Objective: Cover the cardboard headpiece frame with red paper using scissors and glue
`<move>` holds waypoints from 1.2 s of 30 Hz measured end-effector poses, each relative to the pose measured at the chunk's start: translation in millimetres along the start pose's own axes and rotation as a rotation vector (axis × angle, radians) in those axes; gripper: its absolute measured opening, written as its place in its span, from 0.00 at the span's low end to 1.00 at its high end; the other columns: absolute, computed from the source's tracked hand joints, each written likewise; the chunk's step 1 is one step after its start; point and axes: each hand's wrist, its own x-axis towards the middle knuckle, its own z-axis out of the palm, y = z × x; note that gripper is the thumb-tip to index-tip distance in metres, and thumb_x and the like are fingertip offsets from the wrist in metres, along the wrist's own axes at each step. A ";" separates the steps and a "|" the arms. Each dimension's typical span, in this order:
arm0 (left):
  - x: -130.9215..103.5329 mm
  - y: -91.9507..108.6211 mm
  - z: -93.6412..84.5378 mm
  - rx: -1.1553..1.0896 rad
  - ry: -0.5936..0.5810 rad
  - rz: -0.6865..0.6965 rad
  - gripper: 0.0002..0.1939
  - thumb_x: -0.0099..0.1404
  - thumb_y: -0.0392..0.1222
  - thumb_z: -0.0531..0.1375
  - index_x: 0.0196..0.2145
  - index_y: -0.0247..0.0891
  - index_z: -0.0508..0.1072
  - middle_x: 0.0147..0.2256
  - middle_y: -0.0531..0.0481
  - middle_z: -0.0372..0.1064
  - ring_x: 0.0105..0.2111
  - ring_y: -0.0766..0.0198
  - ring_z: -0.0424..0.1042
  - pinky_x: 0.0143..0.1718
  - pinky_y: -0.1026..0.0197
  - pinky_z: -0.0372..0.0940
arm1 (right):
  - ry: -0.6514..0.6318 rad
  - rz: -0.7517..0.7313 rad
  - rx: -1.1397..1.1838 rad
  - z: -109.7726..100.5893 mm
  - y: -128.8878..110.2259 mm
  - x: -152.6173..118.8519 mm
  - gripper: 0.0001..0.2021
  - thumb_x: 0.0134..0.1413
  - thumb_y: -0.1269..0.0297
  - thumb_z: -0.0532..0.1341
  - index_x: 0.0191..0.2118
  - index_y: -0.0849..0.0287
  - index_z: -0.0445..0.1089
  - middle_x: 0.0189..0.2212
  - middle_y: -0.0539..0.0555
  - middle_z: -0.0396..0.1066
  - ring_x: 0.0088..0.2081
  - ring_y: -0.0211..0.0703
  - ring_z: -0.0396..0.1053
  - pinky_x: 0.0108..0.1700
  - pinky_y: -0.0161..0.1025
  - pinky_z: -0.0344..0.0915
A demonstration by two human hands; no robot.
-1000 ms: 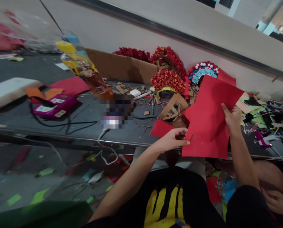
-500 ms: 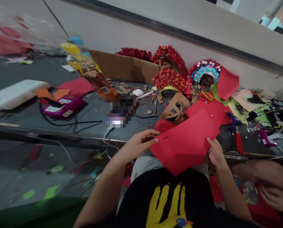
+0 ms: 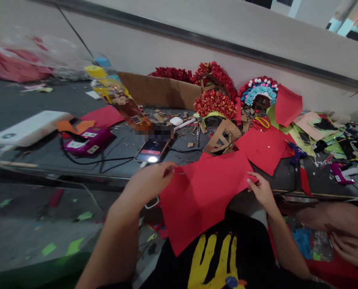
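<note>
A large red paper sheet [image 3: 201,192] is held up over my lap at the table's front edge. My left hand [image 3: 154,178] pinches its upper left corner, with the fingertips partly hidden. At the sheet's right edge, my right hand [image 3: 260,188] grips it between thumb and fingers. Behind the sheet stands a cut cardboard piece [image 3: 222,136]. More red paper [image 3: 263,148] lies flat on the table to the right. A phone [image 3: 151,151] with a lit screen lies just beyond my left hand.
Along the back stand red flower headpieces [image 3: 216,105], a blue and red one [image 3: 260,94] and a tilted bottle [image 3: 120,98]. A purple power strip [image 3: 88,142] and a white box [image 3: 28,127] lie left. To the right are a blue glue gun [image 3: 296,153] and another person's hand [image 3: 350,249].
The red sheet has moved left and turned, its lower corner now further left. My left hand has shifted left and up with it; my right hand has moved slightly left. The phone screen shows more clearly.
</note>
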 end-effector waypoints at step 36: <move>-10.5 82.1 121.5 0.415 0.062 0.501 0.25 0.67 0.43 0.50 0.58 0.26 0.63 0.61 0.35 0.54 0.60 0.51 0.57 0.58 0.50 0.54 | 0.183 -0.378 -0.827 0.1 -21.0 45.9 0.15 0.57 0.64 0.51 0.45 0.63 0.69 0.43 0.63 0.70 0.45 0.50 0.68 0.48 0.46 0.64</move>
